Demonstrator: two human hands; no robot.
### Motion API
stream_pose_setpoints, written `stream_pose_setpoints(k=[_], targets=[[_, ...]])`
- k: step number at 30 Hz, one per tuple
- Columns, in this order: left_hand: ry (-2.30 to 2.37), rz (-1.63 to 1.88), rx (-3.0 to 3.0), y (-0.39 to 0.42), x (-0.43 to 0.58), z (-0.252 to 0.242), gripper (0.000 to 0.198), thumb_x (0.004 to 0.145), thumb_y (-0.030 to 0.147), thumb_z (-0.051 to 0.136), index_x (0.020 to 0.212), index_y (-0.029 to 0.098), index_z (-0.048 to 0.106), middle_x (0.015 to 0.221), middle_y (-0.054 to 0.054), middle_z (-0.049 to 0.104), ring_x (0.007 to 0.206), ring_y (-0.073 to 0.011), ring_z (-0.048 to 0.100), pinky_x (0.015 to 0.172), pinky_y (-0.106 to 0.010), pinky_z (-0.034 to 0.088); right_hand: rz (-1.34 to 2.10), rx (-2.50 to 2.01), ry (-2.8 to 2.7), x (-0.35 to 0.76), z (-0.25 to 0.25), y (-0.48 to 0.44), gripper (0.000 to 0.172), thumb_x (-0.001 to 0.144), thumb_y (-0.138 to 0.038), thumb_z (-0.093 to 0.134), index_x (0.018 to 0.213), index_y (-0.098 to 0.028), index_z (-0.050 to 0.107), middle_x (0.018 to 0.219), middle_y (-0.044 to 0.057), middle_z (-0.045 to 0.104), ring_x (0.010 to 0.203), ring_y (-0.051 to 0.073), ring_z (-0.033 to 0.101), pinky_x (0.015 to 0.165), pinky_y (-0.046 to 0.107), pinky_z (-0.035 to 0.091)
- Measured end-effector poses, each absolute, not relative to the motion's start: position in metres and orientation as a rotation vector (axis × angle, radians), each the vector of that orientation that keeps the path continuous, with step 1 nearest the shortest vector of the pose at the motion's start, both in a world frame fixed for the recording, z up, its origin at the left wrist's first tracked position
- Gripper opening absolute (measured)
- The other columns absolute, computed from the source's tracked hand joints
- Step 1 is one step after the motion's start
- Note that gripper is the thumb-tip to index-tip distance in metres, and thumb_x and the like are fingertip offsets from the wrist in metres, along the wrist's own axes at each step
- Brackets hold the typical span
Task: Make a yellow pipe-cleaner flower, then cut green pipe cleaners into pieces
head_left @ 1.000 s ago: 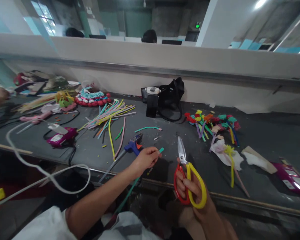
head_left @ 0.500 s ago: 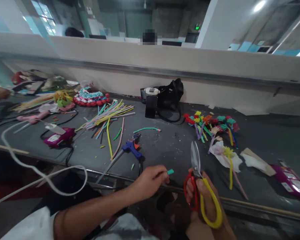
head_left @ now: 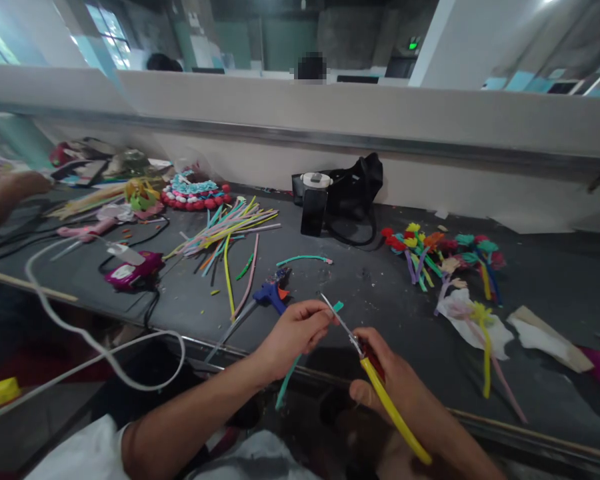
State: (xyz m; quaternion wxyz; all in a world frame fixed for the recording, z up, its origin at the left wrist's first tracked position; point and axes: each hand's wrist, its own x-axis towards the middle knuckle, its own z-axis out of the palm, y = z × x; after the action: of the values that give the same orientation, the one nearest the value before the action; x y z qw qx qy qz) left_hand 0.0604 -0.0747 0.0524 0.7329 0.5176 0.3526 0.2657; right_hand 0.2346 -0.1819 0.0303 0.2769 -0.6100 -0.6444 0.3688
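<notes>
My left hand (head_left: 295,331) pinches a teal pipe cleaner (head_left: 286,384) near its upper end, and the stem hangs down below the table edge. My right hand (head_left: 387,373) grips scissors (head_left: 375,377) with one yellow and one red handle. Their blades point up and left and meet the teal tip right beside my left fingers. Both hands are over the front edge of the dark table (head_left: 360,287).
A blue glue gun (head_left: 273,295) lies just behind my left hand. Loose coloured pipe cleaners (head_left: 225,230) are spread at centre left, finished pipe-cleaner flowers (head_left: 440,257) at right. A black bag (head_left: 353,190) and phone stand at the back. Another person's arm (head_left: 3,193) is at far left.
My right hand swung the scissors from upright to tilted left, bringing the blades onto the teal tip. My left hand lifted slightly toward them.
</notes>
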Motion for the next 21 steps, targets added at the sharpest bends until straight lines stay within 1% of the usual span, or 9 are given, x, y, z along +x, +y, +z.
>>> stream_pose_setpoints(k=[4,8,12,17,21], targets=[[0.774,0.546,1.106,-0.072,0.061,0.052,0.028,0.079,0.041,0.061,0.078,0.013,0.063,0.048,0.008,0.034,0.042,-0.0046,0.023,0.040,-0.019,0.016,0.925,-1.652,-1.687,0.242,0.024,-0.175,0.058,0.081,-0.059,0.055,0.121,-0.024,0.034,0.079,-0.004,0.048,0.062,0.011,0.041,0.058,0.021,0.037],[0.736,0.495,1.094,-0.070,0.060,0.051,0.030,0.080,0.043,0.061,0.081,0.013,0.063,0.048,0.009,0.033,0.042,-0.0044,0.022,0.040,-0.020,0.014,0.876,-1.698,-1.622,0.251,0.023,-0.167,0.048,0.084,-0.056,0.052,0.116,-0.021,0.042,0.073,-0.005,0.047,0.061,0.011,0.043,0.057,0.021,0.038],[0.717,0.471,1.095,-0.069,0.058,0.048,0.030,0.081,0.043,0.061,0.082,0.013,0.062,0.048,0.008,0.035,0.042,-0.0047,0.023,0.040,-0.020,0.014,0.924,-1.727,-1.665,0.257,0.029,-0.163,0.042,0.083,-0.051,0.057,0.113,-0.022,0.050,0.072,-0.005,0.051,0.061,0.010,0.045,0.056,0.019,0.039],[0.730,0.468,1.113,-0.068,0.056,0.046,0.030,0.082,0.043,0.059,0.083,0.013,0.062,0.046,0.008,0.036,0.041,-0.0049,0.025,0.040,-0.020,0.015,0.843,-1.774,-1.686,0.258,0.037,-0.163,0.044,0.081,-0.050,0.060,0.114,-0.022,0.052,0.083,-0.002,0.059,0.069,0.011,0.053,0.064,0.020,0.043],[0.724,0.461,1.128,-0.068,0.055,0.045,0.028,0.082,0.042,0.060,0.082,0.013,0.062,0.047,0.008,0.034,0.042,-0.0048,0.024,0.040,-0.020,0.015,0.887,-1.788,-1.718,0.257,0.036,-0.163,0.041,0.082,-0.047,0.059,0.114,-0.022,0.051,0.078,-0.003,0.058,0.068,0.012,0.054,0.064,0.020,0.043]])
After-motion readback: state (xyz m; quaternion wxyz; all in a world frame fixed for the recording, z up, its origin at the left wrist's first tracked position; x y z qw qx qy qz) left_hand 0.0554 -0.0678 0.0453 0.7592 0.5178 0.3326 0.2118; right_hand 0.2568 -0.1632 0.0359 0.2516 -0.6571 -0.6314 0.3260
